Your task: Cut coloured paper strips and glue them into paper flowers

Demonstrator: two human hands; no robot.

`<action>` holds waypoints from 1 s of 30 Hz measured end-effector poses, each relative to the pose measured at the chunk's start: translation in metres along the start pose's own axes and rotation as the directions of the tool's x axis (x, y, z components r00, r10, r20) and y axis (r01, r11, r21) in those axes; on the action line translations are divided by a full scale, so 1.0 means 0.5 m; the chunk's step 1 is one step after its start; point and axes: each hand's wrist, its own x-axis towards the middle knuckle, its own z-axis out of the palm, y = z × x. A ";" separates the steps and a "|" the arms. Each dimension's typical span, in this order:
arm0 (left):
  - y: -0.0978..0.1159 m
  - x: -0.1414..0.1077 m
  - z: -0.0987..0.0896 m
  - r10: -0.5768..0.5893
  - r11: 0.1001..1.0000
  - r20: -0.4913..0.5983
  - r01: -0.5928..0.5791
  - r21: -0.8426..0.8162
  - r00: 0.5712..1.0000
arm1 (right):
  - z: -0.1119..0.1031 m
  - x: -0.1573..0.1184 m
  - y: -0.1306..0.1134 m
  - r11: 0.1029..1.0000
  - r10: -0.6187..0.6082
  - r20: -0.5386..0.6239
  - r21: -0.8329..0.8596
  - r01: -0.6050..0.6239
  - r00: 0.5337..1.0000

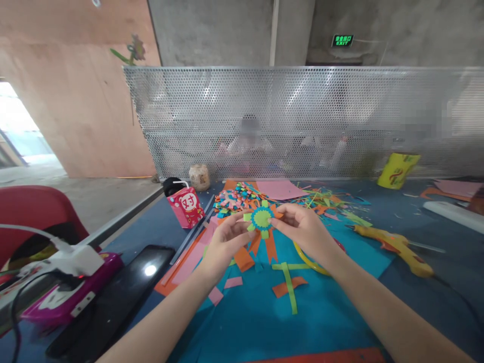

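Between my two hands I hold up a paper rosette with a green round middle, a scalloped blue ring and green and orange paper tabs around it. My left hand pinches its left lower edge. With thumb and fingers, my right hand grips its right side, the thumb on the green middle. Orange strips with notched ends show just below the rosette. On the blue paper under my hands lie crossed green strips, an orange strip and small pink pieces.
A yellow glue gun lies at right, its cord trailing off. Paper scraps are heaped behind my hands. At left are a pink drink carton, a black phone and a purple power strip. A perforated metal screen closes the back.
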 end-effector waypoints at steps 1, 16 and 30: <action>0.000 0.000 0.000 0.006 1.000 0.007 -0.006 0.007 1.000 | 0.002 0.000 0.001 1.000 -0.005 -0.003 -0.001 0.005 1.000; -0.005 0.006 -0.004 -0.068 0.995 -0.036 0.065 -0.078 0.997 | 0.002 -0.005 -0.003 0.992 -0.057 -0.042 -0.114 0.052 0.997; -0.008 0.011 -0.005 0.005 1.000 -0.004 -0.004 0.013 1.000 | 0.002 -0.006 -0.006 0.980 -0.078 -0.109 -0.189 0.056 0.991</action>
